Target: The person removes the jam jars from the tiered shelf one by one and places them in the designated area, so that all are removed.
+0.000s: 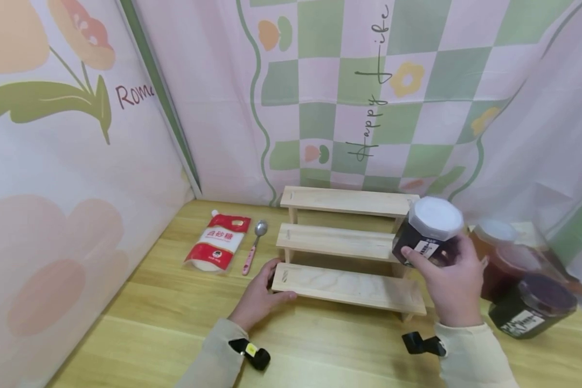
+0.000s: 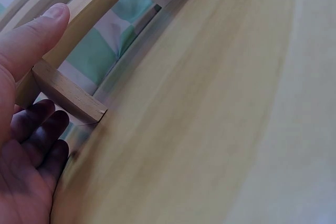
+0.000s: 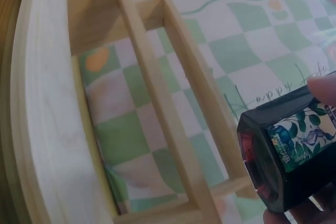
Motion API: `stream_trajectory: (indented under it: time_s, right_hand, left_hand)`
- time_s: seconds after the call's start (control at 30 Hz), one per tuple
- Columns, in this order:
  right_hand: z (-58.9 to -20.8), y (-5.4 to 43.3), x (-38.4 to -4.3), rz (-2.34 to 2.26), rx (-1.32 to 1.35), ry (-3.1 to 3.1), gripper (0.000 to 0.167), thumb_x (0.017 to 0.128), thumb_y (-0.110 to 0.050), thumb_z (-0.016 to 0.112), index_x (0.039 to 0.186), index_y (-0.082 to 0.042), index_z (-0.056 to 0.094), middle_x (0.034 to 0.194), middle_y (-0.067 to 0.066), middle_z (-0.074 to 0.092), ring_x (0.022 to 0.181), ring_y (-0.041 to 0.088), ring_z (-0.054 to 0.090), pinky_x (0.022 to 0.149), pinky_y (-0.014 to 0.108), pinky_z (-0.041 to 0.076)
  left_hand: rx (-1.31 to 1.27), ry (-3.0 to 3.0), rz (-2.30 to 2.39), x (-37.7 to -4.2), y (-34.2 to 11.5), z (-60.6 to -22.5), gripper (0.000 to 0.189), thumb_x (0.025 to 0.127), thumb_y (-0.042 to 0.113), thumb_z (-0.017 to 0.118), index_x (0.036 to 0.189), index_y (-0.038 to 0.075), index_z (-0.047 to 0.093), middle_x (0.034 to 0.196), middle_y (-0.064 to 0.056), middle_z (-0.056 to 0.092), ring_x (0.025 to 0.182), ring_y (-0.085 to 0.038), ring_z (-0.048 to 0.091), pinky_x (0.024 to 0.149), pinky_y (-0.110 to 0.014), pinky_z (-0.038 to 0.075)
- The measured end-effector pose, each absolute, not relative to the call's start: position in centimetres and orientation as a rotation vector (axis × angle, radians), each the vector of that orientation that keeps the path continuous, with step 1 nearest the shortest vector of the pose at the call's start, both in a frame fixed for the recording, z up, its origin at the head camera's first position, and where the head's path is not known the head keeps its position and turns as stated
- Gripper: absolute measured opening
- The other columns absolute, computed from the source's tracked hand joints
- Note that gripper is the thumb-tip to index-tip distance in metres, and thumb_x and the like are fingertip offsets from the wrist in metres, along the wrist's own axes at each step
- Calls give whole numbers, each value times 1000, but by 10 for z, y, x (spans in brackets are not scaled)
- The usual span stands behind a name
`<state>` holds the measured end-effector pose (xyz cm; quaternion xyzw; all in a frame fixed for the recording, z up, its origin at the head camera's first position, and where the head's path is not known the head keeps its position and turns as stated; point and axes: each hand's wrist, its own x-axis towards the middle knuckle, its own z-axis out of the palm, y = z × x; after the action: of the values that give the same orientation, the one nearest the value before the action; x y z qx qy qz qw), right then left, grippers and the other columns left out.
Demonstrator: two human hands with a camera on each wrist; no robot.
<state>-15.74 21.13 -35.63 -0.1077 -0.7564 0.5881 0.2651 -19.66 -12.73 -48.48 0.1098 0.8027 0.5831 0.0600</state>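
My right hand grips a dark jar with a white lid, holding it by its sides. The jar is raised in front of the right end of a three-tier wooden stand. In the right wrist view, the jar is tipped sideways in that frame, its printed label showing. At the stand's left end, my left hand holds the lowest step, thumb along the front edge. Seen from the left wrist, the fingers curl beneath the board beside the stand's leg.
Left of the stand lie a red-and-white sugar bag and a spoon with a pink handle. At the right stand an amber jar, a reddish jar and a dark jar. A patterned curtain hangs behind the stand.
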Motion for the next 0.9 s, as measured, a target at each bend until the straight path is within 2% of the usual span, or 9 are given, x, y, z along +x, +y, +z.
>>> stream_trajectory:
  time_s: [0.17, 0.33, 0.6, 0.9]
  right_hand:
    - [-360, 218, -157, 1488, -322, -2079, 79, 76, -7, 88, 145, -19, 51, 136, 9, 58, 111, 12, 59, 90, 14, 50]
    - [-362, 226, -157, 1474, -398, -2081, 78, 76, -11, 89, 144, -17, 51, 136, 10, 59, 111, 12, 59, 90, 15, 51]
    - [-369, 240, -158, 1498, -551, -2086, 81, 78, -18, 89, 147, -20, 47, 136, 11, 57, 109, 13, 57, 84, 12, 49]
    - [-378, 255, -164, 1490, -639, -2069, 81, 80, -25, 87, 149, -21, 46, 143, 10, 55, 119, 18, 55, 94, 21, 50]
  left_hand:
    - [324, 2433, 1765, -196, -128, -487, 98, 77, 43, 86, 156, 19, 33, 150, -5, 50, 138, -29, 45, 115, -54, 33]
    - [339, 2434, 1763, -196, -127, -485, 98, 77, 43, 85, 156, 17, 32, 151, -7, 49, 139, -31, 44, 115, -55, 33]
    - [323, 2444, 1741, -195, -127, -482, 101, 76, 44, 86, 157, 17, 32, 152, -5, 48, 140, -30, 43, 116, -55, 31]
    - [330, 2450, 1738, -194, -127, -482, 102, 75, 45, 86, 157, 16, 31, 153, -5, 47, 142, -32, 40, 117, -57, 29]
